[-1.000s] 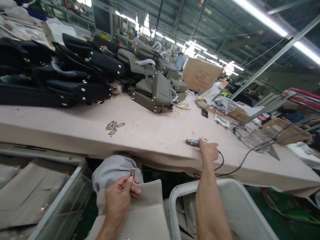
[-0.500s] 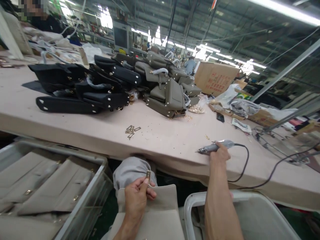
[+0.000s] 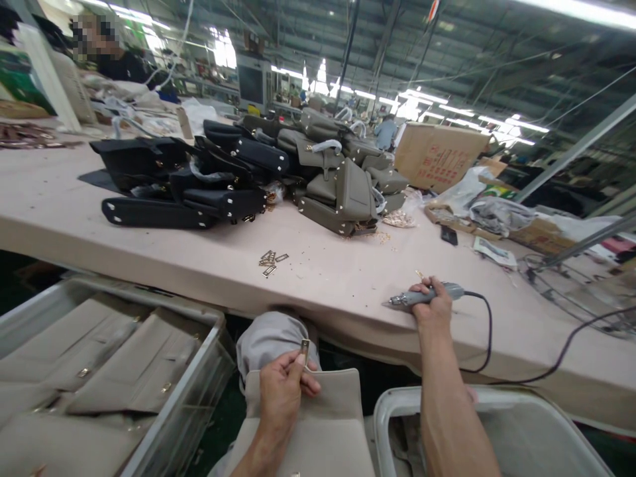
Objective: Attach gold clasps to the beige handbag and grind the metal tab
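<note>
My left hand (image 3: 282,387) pinches a small rectangular metal frame (image 3: 305,348) between thumb and fingers, held upright at the top edge of a beige bag piece (image 3: 332,404). That piece lies across my lap. Over at the table's near edge, my right hand (image 3: 433,301) is wrapped round a grey electric screwdriver (image 3: 410,298), its tip pointing left and its dark cord running off to the right. Several matching metal frames (image 3: 269,270) lie loose on the table, left of the screwdriver.
Black bags (image 3: 159,212) and olive bags (image 3: 342,192) are heaped across the table (image 3: 338,278). A crate (image 3: 218,324) of beige bag pieces stands at lower left, a white bin (image 3: 385,397) at lower right. Behind are a cardboard box (image 3: 437,156) and, far left, a person (image 3: 122,66).
The view has swung slightly left. My right hand has drawn the screwdriver a little to the left over the table, fingers curled round it. My left hand keeps its hold on the metal frame.
</note>
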Demonstrator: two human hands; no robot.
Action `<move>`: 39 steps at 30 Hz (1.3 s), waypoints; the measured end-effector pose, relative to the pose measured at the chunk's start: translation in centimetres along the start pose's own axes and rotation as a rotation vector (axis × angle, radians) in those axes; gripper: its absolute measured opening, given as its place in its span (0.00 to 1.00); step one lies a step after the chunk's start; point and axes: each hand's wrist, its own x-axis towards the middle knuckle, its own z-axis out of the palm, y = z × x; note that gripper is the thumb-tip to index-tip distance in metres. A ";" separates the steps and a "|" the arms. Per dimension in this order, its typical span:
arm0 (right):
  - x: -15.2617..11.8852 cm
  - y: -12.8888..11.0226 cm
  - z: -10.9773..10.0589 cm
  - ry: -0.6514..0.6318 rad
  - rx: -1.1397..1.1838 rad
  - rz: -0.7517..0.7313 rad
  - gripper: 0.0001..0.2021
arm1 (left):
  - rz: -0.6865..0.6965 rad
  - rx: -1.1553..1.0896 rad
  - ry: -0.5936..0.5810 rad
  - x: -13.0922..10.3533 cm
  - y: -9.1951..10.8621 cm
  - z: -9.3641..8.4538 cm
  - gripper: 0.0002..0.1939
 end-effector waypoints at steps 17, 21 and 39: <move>3.2 5.9 8.8 -0.027 0.145 0.189 0.07 | 0.000 -0.007 0.026 -0.2 0.0 0.1 0.27; 5.4 5.9 10.1 0.002 0.126 0.160 0.09 | -0.018 -0.008 0.041 -0.1 0.3 0.1 0.30; 12.9 12.8 11.7 0.164 0.030 -0.015 0.11 | -0.027 -0.070 0.097 0.7 -0.5 0.0 0.35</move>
